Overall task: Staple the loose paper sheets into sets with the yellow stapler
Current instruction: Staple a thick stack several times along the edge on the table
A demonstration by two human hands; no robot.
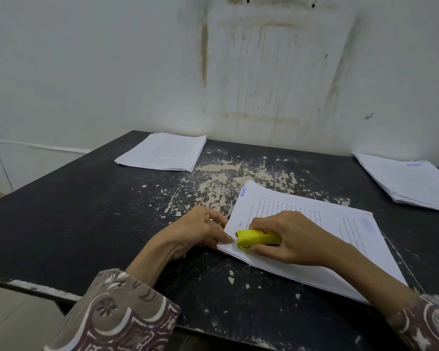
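A set of printed paper sheets (327, 239) lies slanted on the black table, near its front. My right hand (292, 236) grips the yellow stapler (257, 238), whose jaw sits over the near left corner of the sheets. My left hand (200, 229) pinches that same corner beside the stapler's nose, fingertips on the paper's edge.
A stack of printed sheets (162, 152) lies at the far left of the worn black table (86, 211). Another stack (411, 183) lies at the far right edge. A stained white wall stands right behind the table. The table's front edge runs just under my sleeves.
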